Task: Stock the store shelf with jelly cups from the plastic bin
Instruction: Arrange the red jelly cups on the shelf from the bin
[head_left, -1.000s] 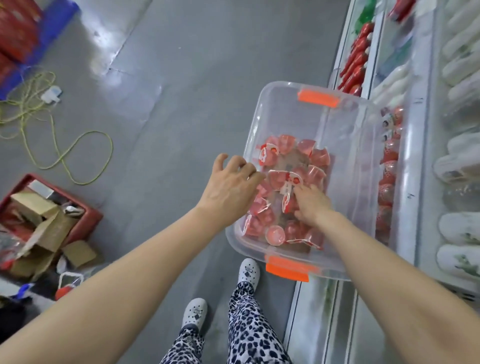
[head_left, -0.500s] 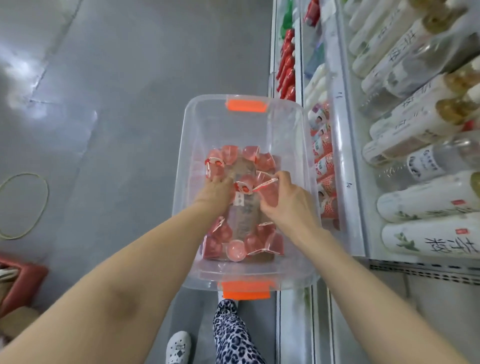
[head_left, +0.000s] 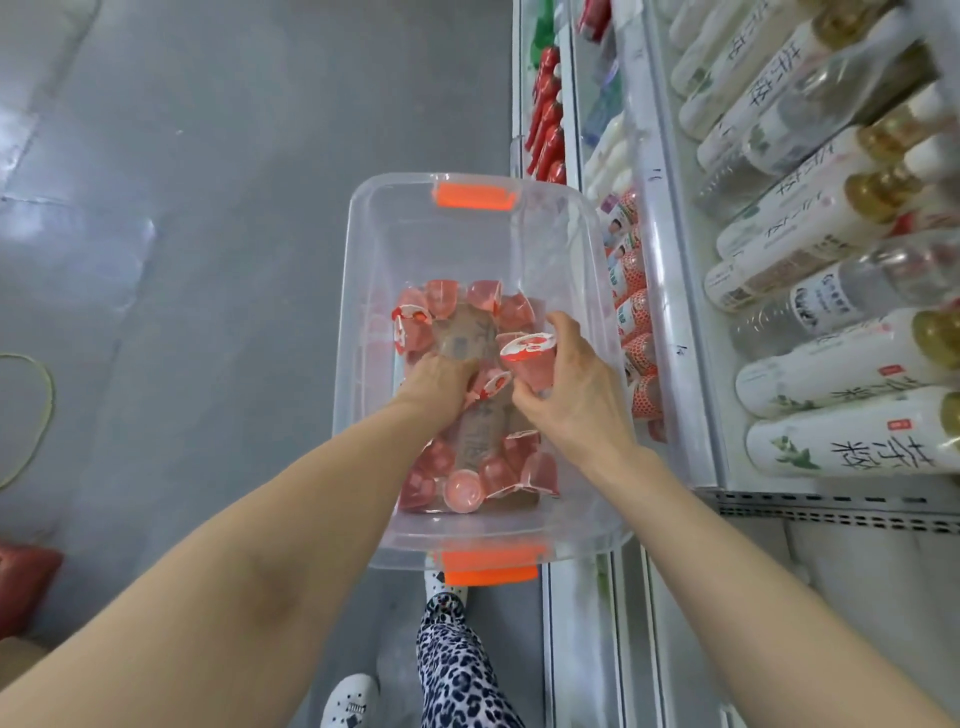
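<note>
Inside the clear plastic bin (head_left: 363, 291), just left of the store shelf (head_left: 670, 322), we are seeing both hands among loose red jelly cups (head_left: 462, 491); the right hand (head_left: 576, 395) is gripping one lifted cup (head_left: 530, 356), its red-and-white lid facing left; the left hand (head_left: 436, 382) is reaching down into the pile, fingers hidden, so we cannot tell its grip; similar red cups (head_left: 636, 317) are lining the shelf.

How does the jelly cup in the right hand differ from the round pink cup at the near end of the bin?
The held cup is gripped by the right hand, above the others; the near cup lies on the bin floor, untouched. The held cup shows its red-and-white printed lid; the near cup shows a plain pink round face. Both are small pink jelly cups inside the clear bin.
</note>
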